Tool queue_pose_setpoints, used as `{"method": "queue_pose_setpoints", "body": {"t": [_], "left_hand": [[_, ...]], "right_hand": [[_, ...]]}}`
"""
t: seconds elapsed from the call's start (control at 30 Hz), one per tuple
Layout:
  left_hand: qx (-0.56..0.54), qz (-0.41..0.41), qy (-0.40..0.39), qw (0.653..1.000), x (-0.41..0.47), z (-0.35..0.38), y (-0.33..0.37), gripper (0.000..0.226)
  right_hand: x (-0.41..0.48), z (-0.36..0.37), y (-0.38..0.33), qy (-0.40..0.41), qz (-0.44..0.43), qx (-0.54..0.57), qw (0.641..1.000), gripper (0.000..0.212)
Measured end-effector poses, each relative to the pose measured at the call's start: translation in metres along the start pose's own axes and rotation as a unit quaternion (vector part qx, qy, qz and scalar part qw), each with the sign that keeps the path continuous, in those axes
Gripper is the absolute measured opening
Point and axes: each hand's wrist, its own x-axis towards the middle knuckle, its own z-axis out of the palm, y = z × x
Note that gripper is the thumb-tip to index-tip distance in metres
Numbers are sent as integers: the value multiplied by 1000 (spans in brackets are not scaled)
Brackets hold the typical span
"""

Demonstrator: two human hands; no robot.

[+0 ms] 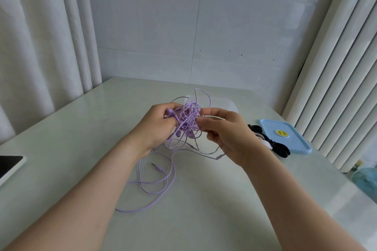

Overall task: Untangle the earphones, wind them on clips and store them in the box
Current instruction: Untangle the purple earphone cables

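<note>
Your left hand [157, 128] curls its fingers round a knotted ball of thin lilac earphones [188, 120], and your right hand [226, 134] pinches strands on the ball's other side. Below your fingers, slack loops of smooth cord trail onto the glossy pale table [204, 199]. Past your right knuckles, black and white clips [267, 141] lie beside a flat, round-cornered blue plastic lid [285, 138].

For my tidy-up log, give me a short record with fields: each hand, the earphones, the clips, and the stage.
left hand: grips the tangled purple earphones
right hand: pinches strands at the tangle's right side
earphones: held above the table; loose loops and jack plug lie on it
clips: black and white, beside the blue lid, at right
stage: untangling; nothing wound yet
</note>
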Motion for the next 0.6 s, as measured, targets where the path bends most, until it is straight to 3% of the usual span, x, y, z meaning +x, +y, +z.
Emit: {"method": "queue_pose_setpoints", "body": {"t": [0.1, 0.27, 0.37, 0.47, 0.53, 0.6], "left_hand": [[-25, -31, 35, 999, 4, -4, -3, 25], [-18, -118, 118, 986, 9, -15, -14, 46], [-10, -139, 159, 977, 7, -15, -13, 47], [-30, -159, 154, 975, 6, -16, -9, 45], [-53, -176, 146, 972, 6, -19, -7, 43], [-65, -184, 137, 971, 6, -20, -4, 41]], "right_hand": [[1, -1, -4, 33, 15, 79, 996, 18], [5, -2, -7, 49, 49, 303, 951, 14], [3, -5, -8, 61, 50, 326, 942, 14], [4, -6, -6, 120, 37, 205, 971, 18], [4, -7, -4, 154, -7, 5, 988, 29], [2, -6, -2, 164, -74, -217, 959, 37]]}}
